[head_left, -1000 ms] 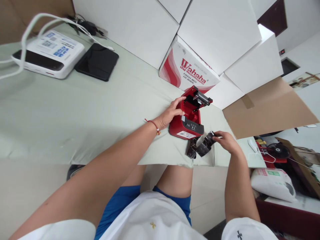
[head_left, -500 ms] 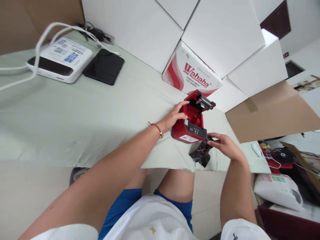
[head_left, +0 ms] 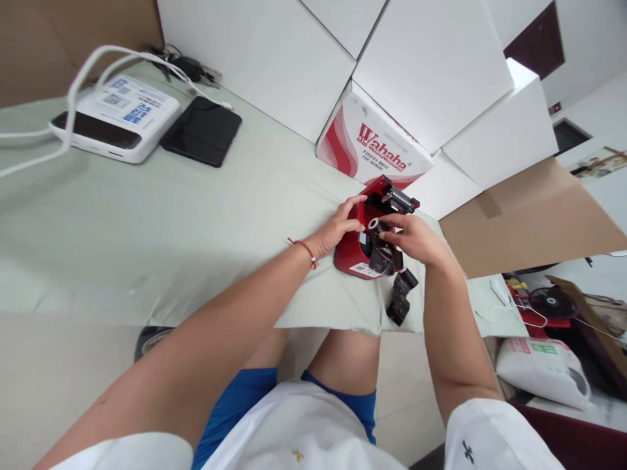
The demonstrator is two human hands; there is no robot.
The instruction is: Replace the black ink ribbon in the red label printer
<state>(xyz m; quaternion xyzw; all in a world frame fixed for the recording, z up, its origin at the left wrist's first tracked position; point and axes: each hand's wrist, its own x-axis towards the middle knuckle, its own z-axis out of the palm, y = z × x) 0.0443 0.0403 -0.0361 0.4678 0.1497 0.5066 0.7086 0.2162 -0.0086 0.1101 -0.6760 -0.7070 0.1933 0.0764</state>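
A small red label printer (head_left: 345, 259) stands near the table's front edge with its lid (head_left: 379, 185) raised. My left hand (head_left: 337, 232) grips its left side, fingers at the lid hinge and thumb by the inner rim. Over the open compartment, my right hand (head_left: 414, 236) holds a black label roll (head_left: 380, 256) with a white core, pinched between thumb and fingers. The roll covers part of the printer's front panel. Close to the printer's front right corner lies a curled black label strip (head_left: 402, 294); whether it joins the roll cannot be made out.
Behind the printer stand a red-and-white Wahaha carton (head_left: 377, 140) and stacked white boxes. A brown cardboard flap (head_left: 533, 219) rises at the right. A black phone (head_left: 202, 130), a white device (head_left: 122, 117) with cables, and keys (head_left: 189, 67) occupy the back left.
My right hand has lifted the black label roll from beside the printer, up and left over its open compartment. The curled strip stays on the table. My left hand keeps its grip.
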